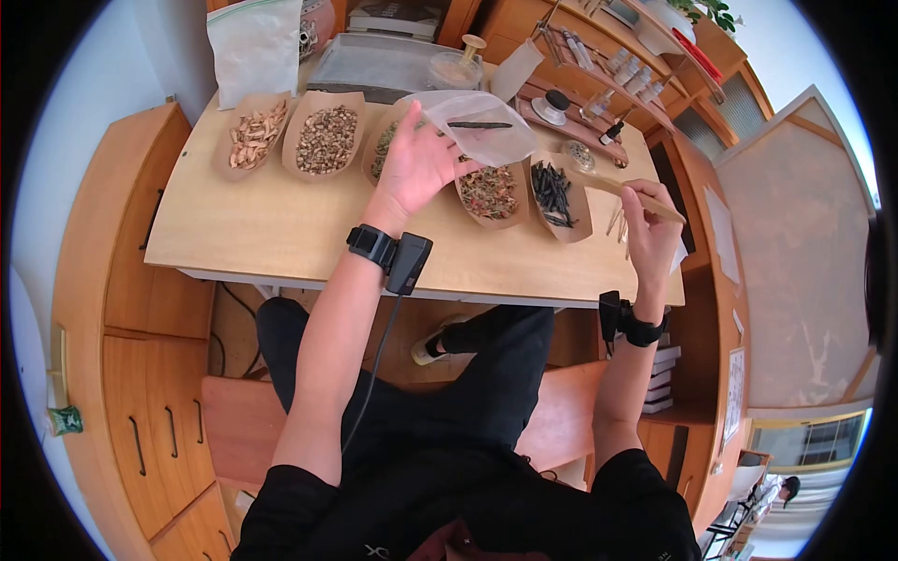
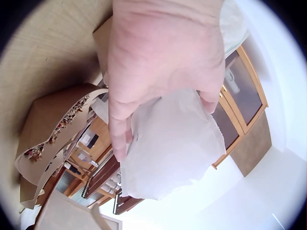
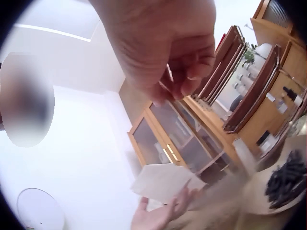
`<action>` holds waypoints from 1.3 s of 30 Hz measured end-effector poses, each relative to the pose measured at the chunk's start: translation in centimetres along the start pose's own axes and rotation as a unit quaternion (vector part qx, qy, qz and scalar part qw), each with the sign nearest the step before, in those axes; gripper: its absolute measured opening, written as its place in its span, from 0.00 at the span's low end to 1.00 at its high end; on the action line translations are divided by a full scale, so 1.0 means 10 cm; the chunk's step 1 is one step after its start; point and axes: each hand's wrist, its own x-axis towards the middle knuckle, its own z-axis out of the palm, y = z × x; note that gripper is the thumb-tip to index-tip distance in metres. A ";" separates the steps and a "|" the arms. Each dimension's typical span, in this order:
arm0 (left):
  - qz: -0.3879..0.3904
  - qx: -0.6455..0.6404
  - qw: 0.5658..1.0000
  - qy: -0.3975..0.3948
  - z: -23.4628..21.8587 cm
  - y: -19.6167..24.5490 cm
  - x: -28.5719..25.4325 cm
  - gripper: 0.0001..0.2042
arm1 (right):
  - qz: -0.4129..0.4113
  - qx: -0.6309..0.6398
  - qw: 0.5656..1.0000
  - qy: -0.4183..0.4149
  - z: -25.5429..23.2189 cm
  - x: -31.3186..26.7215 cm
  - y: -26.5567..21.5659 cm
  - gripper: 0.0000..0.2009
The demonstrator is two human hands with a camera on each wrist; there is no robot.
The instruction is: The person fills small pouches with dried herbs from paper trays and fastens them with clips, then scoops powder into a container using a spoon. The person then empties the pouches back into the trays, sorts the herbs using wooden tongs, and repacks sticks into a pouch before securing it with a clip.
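Note:
My left hand (image 1: 412,173) (image 2: 165,57) holds a translucent white pouch (image 1: 498,146) (image 2: 170,148) (image 3: 160,182) by its edge, thumb and fingers spread around it. A dark, thin piece (image 1: 479,125) shows at the pouch in the head view. Over the table's right side, my right hand (image 1: 652,229) (image 3: 163,52) pinches the handle of a wooden spoon (image 1: 613,185), which points left toward a small round glass vessel (image 1: 578,152). Below the spoon's far end is a paper tray of black sticks (image 1: 554,194) (image 3: 285,181). The spoon is not discernible in the right wrist view.
Paper trays of pale slices (image 1: 257,135), brown pieces (image 1: 325,140), green bits (image 1: 382,150) and a reddish mix (image 1: 488,193) line the table (image 1: 309,229). Behind stand a white bag (image 1: 254,56), a grey tray (image 1: 369,67) and a rack with small bottles (image 1: 629,70).

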 end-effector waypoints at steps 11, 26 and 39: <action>0.000 -0.002 1.000 0.004 0.00 0.00 0.00 0.37 | 0.197 -0.084 0.976 -0.036 0.06 -0.15 0.65 0.11; 0.002 -0.003 1.000 0.003 -0.02 0.01 0.00 0.38 | 0.164 -0.059 0.983 -0.051 0.18 -0.14 0.74 0.11; 0.009 0.000 0.999 0.033 -0.03 0.00 0.01 0.39 | -0.006 0.019 1.000 -0.014 0.04 0.02 -0.13 0.09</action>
